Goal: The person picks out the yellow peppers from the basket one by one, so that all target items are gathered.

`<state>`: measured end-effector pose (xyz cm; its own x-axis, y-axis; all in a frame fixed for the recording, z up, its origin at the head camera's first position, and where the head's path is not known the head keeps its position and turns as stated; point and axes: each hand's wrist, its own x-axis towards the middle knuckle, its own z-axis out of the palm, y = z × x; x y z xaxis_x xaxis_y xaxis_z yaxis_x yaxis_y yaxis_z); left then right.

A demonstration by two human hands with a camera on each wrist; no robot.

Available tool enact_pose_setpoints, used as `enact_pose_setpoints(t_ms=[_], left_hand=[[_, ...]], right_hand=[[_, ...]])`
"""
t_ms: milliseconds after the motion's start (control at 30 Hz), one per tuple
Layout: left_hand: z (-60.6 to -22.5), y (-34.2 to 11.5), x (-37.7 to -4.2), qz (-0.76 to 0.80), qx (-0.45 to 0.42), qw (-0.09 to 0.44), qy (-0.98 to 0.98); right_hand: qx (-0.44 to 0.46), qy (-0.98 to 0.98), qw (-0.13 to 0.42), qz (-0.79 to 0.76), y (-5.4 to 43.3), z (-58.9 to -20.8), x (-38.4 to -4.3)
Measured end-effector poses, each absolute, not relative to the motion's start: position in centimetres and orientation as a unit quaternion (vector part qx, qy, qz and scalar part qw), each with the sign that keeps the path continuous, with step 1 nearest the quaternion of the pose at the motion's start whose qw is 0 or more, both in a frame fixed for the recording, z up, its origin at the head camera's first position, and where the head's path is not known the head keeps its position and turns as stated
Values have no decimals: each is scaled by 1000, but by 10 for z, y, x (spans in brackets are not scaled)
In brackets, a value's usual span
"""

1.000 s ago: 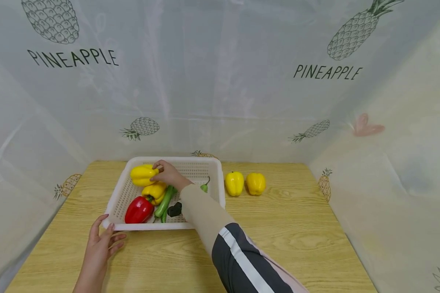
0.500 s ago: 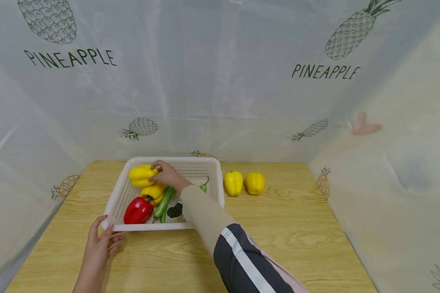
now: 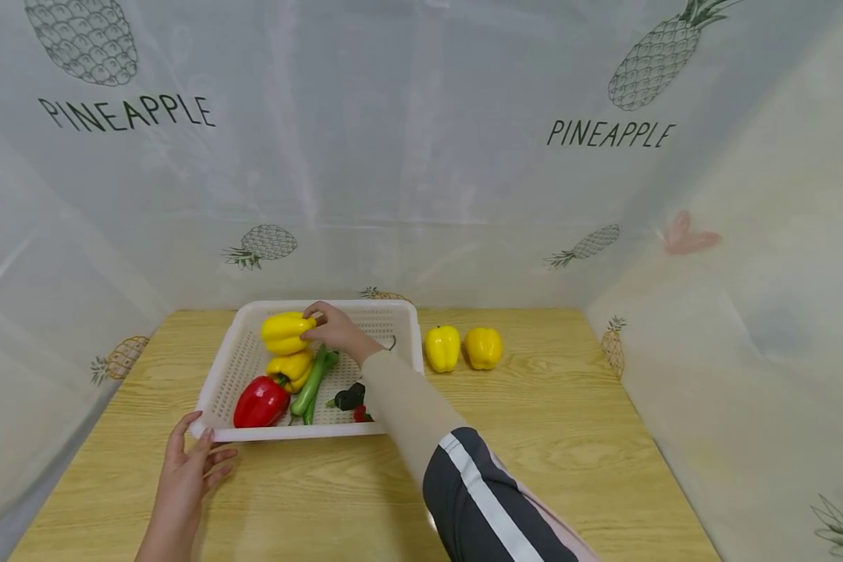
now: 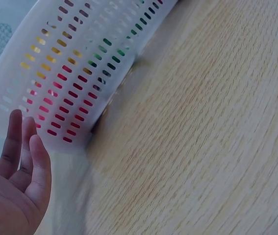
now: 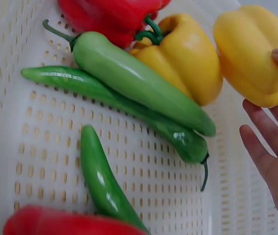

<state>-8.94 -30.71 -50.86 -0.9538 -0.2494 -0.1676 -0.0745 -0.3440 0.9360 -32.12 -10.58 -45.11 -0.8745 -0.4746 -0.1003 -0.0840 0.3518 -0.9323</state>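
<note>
My right hand (image 3: 337, 328) pinches a yellow bell pepper (image 3: 284, 333) between thumb and fingers, over the back left of a white perforated basket (image 3: 386, 316). In the right wrist view, the held yellow bell pepper (image 5: 256, 54) is beside a second yellow bell pepper (image 5: 192, 58). A red bell pepper (image 3: 261, 402) and two long green peppers (image 5: 139, 78) lie close by in the basket. My left hand (image 3: 186, 472) is at the basket's front left corner, its fingers fairly straight and touching the wall in the left wrist view.
Two yellow bell peppers (image 3: 442, 348) stand on the wooden table (image 3: 548, 437), right of the basket. A dark vegetable (image 3: 350, 396) and another green pepper (image 5: 104, 176) also lie in the basket. A printed plastic sheet (image 3: 365, 156) hangs behind the table.
My right hand has moved the yellow bell pepper a little to the right. More of the dark vegetable and a red piece now shows beside my sleeve. My left hand stays at the corner.
</note>
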Motion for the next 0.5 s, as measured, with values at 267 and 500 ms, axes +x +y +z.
enact_pose_setpoints(t_ms=[267, 500], left_hand=[[-508, -306, -90, -813, 132, 50, -564], [-507, -307, -90, -808, 140, 49, -570]], right_hand=[[-186, 795, 180, -549, -81, -451, -326], [-201, 799, 178, -538, -58, -445, -327]])
